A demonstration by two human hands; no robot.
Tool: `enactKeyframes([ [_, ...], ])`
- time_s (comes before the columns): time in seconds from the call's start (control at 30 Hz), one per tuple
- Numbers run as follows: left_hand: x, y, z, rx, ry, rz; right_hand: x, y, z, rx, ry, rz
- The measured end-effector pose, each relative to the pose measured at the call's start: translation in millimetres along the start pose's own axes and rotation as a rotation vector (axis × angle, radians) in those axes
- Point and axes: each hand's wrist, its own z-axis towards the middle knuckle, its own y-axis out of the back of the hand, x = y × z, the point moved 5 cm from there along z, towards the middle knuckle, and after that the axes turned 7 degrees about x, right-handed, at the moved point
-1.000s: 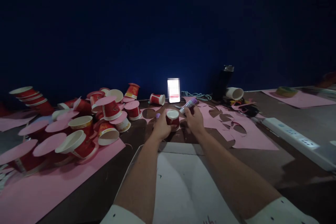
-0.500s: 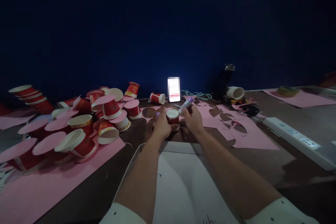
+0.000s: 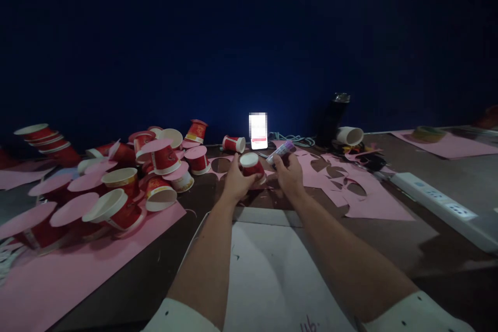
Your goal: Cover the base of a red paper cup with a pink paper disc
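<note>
Both forearms outstretched, left hand [image 3: 235,182] tilts cup [image 3: 251,166], right hand [image 3: 290,176] holds glue stick [image 3: 280,152].

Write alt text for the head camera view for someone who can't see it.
The left hand holds a small red paper cup with a white rim while the right hand holds a purple-capped glue stick beside it, over a dark table. Left lies a heap of red paper cups on pink paper sheets.

Phone screen [image 3: 258,130] is blurred out, unreadable. Left hand [image 3: 236,182] covers the lower side of the red cup [image 3: 251,165]. Pink sheet [image 3: 58,275] is cut off at the left edge.
</note>
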Motion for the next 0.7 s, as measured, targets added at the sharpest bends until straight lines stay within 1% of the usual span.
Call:
enactKeyframes([
  [0.07, -9, 12.2, 1, -0.123, -0.069, -0.103, 1, 2, 0, -0.024, -0.004, 0.02],
  [0.13, -14, 21.6, 1, -0.219, -0.107, -0.176, 0, 4, 1, -0.038, -0.01, 0.024],
  [0.2, -15, 23.6, 0, -0.226, -0.116, -0.16, -2, 4, 2, -0.041, -0.009, 0.019],
  [0.3, -12, 19.3, 1, -0.152, -0.096, -0.036, -7, 3, 4, -0.031, -0.039, 0.048],
  [0.33, -11, 19.5, 0, -0.151, -0.087, -0.002, -10, 0, 4, -0.005, -0.078, 0.095],
  [0.37, -10, 21.6, 0, -0.179, -0.079, 0.02, -14, -3, 4, 0.043, -0.14, 0.16],
  [0.4, -10, 25.6, -1, -0.234, -0.073, 0.028, -18, -9, 3, 0.116, -0.226, 0.232],
  [0.47, -12, 36.0, -3, -0.38, -0.058, 0.019, -25, -23, -4, 0.306, -0.415, 0.382],
  [0.5, -13, 40.2, -3, -0.435, -0.046, 0.007, -27, -30, -9, 0.4, -0.49, 0.451],
  [0.57, -13, 44.0, -4, -0.481, -0.028, -0.016, -29, -42, -18, 0.548, -0.578, 0.566],
  [0.6, -12, 43.9, -3, -0.479, -0.029, -0.024, -31, -47, -20, 0.591, -0.597, 0.604],
  [0.63, -11, 42.9, -2, -0.468, -0.036, -0.027, -34, -50, -22, 0.607, -0.604, 0.612],
  [0.67, -9, 41.5, -1, -0.456, -0.046, -0.025, -38, -50, -20, 0.588, -0.591, 0.578],
  [0.7, -7, 40.0, -1, -0.443, -0.054, -0.019, -43, -48, -17, 0.532, -0.554, 0.515],
])
